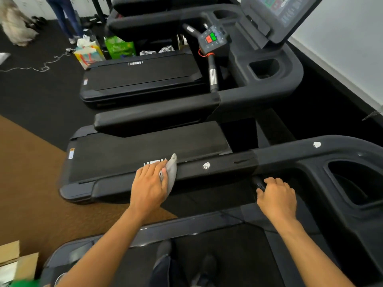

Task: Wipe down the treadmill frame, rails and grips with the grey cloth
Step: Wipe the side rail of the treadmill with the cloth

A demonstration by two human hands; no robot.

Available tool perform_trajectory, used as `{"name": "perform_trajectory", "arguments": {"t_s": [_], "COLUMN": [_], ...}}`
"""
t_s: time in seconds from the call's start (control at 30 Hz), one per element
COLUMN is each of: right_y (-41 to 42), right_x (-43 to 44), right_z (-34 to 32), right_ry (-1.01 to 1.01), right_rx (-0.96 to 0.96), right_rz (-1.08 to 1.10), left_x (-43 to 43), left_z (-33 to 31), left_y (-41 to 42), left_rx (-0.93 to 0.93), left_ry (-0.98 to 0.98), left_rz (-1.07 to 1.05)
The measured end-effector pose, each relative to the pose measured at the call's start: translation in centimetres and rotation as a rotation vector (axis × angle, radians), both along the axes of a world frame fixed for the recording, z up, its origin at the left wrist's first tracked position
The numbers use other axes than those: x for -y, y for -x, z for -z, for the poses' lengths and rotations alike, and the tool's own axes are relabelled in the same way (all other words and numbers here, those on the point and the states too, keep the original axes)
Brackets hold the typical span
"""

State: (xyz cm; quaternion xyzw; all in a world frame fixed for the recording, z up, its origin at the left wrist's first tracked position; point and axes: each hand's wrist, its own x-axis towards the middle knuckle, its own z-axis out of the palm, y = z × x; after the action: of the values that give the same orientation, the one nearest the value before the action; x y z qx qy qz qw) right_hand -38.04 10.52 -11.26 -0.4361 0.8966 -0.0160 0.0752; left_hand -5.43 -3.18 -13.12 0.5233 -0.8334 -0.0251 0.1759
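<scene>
My left hand [148,186] presses the grey cloth [172,172] flat onto the black left handrail [217,168] of the treadmill I stand on. The cloth sticks out from under my fingers toward the console. Two white smudges sit on the frame, one on the rail [206,166] just beyond the cloth and one further along [316,144]. My right hand [276,198] is closed around a short black grip [260,185] below the console. A deep cup holder [352,183] lies to the right of that hand.
A second treadmill [141,77] with a red and green button panel [211,38] stands ahead, its handrail [157,119] close by. Bags [89,52] and a cable lie on the floor beyond. A person's legs [64,15] stand far left. Cardboard boxes [16,264] sit bottom left.
</scene>
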Motion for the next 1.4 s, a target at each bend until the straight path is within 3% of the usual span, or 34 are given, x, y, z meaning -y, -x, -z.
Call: {"name": "perform_trajectory", "arguments": {"t_s": [0.2,0.3,0.47,0.67,0.83,1.0,1.13,1.23,1.4], "right_y": [0.0,0.3,1.2,2.5,4.0,6.2,7.1,6.9,6.6], "right_x": [0.1,0.0,-0.4,0.6,4.2,7.4,8.6,9.2,9.6], "right_z": [0.2,-0.1,-2.0,-5.2,-7.0,-7.4,-7.6,-8.0,-8.3], "right_ry": [-0.002,-0.013,0.094,0.33,0.112,-0.092,-0.182,-0.193,-0.205], "right_rx": [0.023,0.049,0.085,0.002,0.033,0.04,0.063,0.078,0.079], "right_rz": [-0.017,-0.024,0.006,-0.142,-0.431,-0.553,-0.561,-0.543,-0.514], "left_x": [-0.2,-1.2,-2.4,-2.3,-2.7,-1.6,-0.6,-0.3,-1.0], "left_z": [0.1,1.1,1.1,0.3,0.2,0.2,0.2,0.4,1.4], "left_y": [-4.1,0.0,8.9,15.4,18.9,13.7,6.7,1.9,4.5], "left_rx": [-0.068,-0.186,-0.216,-0.196,-0.063,0.101,0.086,0.037,-0.066], "left_ry": [-0.022,-0.052,-0.045,-0.05,-0.015,0.103,0.125,0.037,-0.007], "left_rz": [-0.197,-0.293,-0.329,-0.195,-0.005,0.258,0.209,0.161,-0.022]}}
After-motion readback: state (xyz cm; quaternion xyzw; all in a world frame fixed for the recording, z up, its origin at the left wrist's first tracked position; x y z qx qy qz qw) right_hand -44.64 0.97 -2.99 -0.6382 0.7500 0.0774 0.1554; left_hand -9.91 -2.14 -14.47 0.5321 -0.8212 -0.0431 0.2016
